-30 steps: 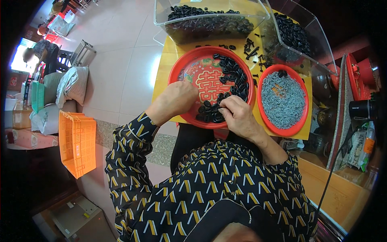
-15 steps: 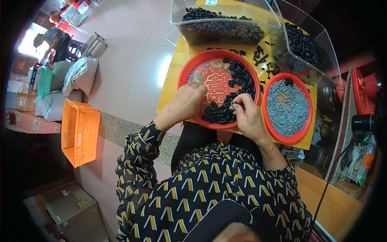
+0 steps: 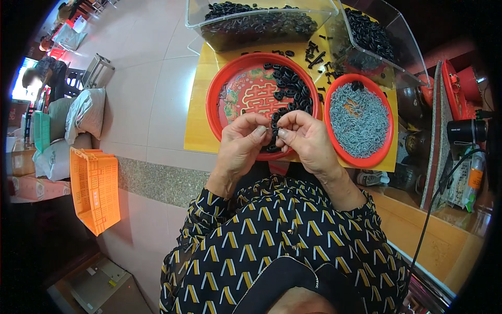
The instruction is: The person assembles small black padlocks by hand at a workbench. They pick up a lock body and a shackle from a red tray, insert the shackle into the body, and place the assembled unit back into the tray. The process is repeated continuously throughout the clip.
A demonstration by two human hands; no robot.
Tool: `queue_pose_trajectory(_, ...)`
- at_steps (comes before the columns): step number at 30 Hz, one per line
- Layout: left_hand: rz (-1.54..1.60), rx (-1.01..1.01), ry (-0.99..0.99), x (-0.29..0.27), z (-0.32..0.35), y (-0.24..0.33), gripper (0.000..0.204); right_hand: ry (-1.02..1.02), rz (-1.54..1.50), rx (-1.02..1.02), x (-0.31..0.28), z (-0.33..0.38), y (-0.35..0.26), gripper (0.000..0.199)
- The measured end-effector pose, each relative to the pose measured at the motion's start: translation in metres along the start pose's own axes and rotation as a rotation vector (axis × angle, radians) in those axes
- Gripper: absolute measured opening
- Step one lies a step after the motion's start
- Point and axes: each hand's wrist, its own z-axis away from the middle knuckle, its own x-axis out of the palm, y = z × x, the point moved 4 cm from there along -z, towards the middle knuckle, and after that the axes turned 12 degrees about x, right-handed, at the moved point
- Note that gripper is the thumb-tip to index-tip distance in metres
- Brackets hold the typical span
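My left hand point(image 3: 241, 145) and my right hand point(image 3: 307, 142) meet over the near rim of a round red tray point(image 3: 213, 99). Each is closed in a pinch between thumb and fingertips, the tips almost touching. A thin pale tip shows at the left fingertips; what either hand holds is too small to name. Small black oval plastic pieces point(image 3: 298, 91) lie along the tray's right side and near edge, partly hidden by my hands. To the right stands a red oval tray point(image 3: 328, 123) full of small silvery-grey screws point(image 3: 361, 128), with a few black pieces at its far edge.
Two clear plastic bins, one at the back point(image 3: 261, 39) and one at the back right point(image 3: 387, 60), hold many black pieces. Loose black peg-like parts point(image 3: 316, 60) lie on the yellow table point(image 3: 196, 123). An orange crate point(image 3: 97, 191) stands on the floor at left; another person point(image 3: 49, 76) is farther off.
My left hand has come from the round tray's left side toward the near edge, meeting my right hand. Both now pinch fingertip to fingertip. The whole view has shifted slightly.
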Motion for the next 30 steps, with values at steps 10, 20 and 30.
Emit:
queue_pose_trajectory(10,-0.065,-0.005,-0.076,-0.006,0.001,-0.005,0.009,0.013,0.068,0.012,0.008,0.003,-0.004,0.008)
queue_pose_trajectory(20,-0.063,-0.022,-0.069,0.0,0.006,-0.007,0.012,0.062,0.091,-0.096,0.009,0.007,-0.001,0.007)
queue_pose_trajectory(30,-0.339,0.016,-0.104,0.0,0.009,-0.005,0.013,0.078,0.166,-0.064,0.01,0.009,0.0,0.006)
